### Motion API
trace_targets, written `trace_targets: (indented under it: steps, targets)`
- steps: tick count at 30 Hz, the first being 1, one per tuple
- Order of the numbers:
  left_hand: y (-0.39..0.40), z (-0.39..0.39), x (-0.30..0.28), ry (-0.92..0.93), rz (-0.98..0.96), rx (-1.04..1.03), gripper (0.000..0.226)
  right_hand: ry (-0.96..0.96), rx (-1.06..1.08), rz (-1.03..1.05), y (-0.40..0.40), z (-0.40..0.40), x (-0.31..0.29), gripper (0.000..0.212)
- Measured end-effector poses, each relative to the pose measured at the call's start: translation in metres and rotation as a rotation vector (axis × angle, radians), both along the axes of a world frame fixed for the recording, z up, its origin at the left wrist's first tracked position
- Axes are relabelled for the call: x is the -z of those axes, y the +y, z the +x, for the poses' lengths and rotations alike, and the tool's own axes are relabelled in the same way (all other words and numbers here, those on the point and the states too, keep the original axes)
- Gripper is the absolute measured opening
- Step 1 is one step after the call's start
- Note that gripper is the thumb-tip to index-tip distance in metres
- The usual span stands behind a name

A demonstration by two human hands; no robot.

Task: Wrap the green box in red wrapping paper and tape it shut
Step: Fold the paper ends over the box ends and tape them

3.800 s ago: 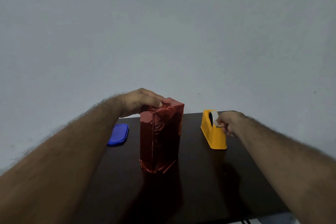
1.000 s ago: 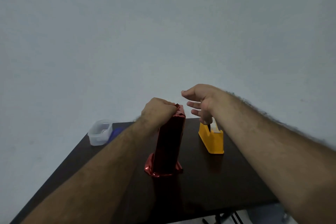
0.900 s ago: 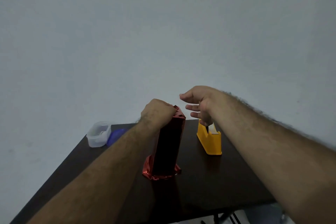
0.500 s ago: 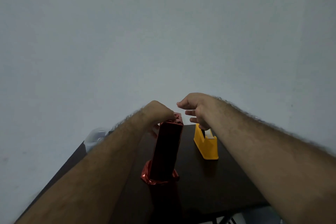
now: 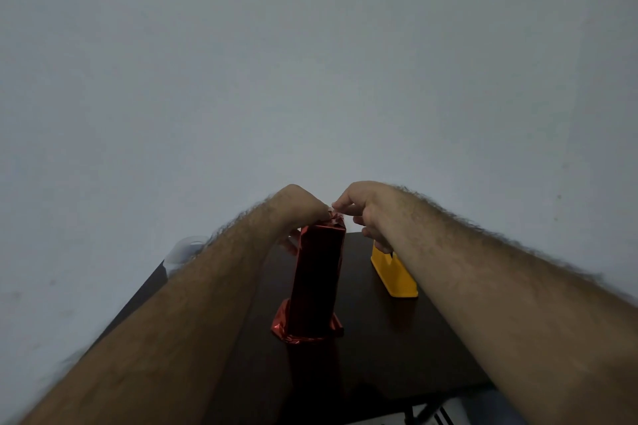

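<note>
Counter [image 5: 397, 355]: dark, glossy, flat slab carrying all items; faint reflections on surface.

Wrapped box [image 5: 319, 281]: tall, narrow, upright near counter centre; fully sheathed in red wrapping paper [image 5: 307, 333], metallic, crinkled, flared in loose folds at base, bunched at top; no green visible; wrapping judged largely done, top end being closed, base flare seemingly left to fold and tape.

Tape dispenser [image 5: 395, 274]: yellow, moulded plastic, wedge-shaped; right of box, apart from it; partly hidden behind right forearm.

Left hand [image 5: 302, 209]: curled over top left edge of box, pressing gathered paper down; fingertips hidden behind box.

Right hand [image 5: 362, 205]: thumb and forefinger pinched just above box top, apparently on a small clear strip of tape [image 5: 334, 206], barely discernible; remaining fingers loosely curled.

Clear container [image 5: 186, 248]: translucent, rounded, at far left counter edge; mostly hidden by left forearm.
</note>
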State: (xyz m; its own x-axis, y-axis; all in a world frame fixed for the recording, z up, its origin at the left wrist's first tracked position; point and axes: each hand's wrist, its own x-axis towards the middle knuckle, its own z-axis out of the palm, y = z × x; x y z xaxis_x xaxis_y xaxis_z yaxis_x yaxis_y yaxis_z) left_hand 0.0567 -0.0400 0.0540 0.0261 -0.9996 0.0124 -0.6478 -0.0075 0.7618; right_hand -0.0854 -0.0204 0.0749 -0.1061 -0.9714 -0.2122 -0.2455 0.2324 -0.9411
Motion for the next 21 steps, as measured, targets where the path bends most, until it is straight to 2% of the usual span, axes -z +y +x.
trace_targets:
  steps: [2, 8, 11, 18, 21]
  targets:
    - [0.000, 0.000, 0.001, -0.007, 0.002, 0.011, 0.020, 0.075, -0.010, -0.053, -0.003, 0.000, 0.006, 0.035]
    - [0.004, 0.000, 0.001, -0.009, -0.014, 0.019, 0.024, 0.095, -0.012, -0.130, -0.019, 0.018, 0.010, 0.039]
    - [0.004, -0.001, 0.003, 0.006, -0.023, 0.013, 0.026, 0.274, -0.044, -0.168, -0.017, 0.011, 0.012, 0.042]
    - [0.006, -0.003, 0.004, 0.019, -0.043, 0.029, 0.030, 0.307, -0.086, -0.151, -0.025, 0.004, 0.012, 0.047]
    - [0.006, -0.003, 0.006, 0.020, -0.047, 0.031, 0.030, 0.526, -0.076, -0.105, -0.034, 0.007, 0.007, 0.055]
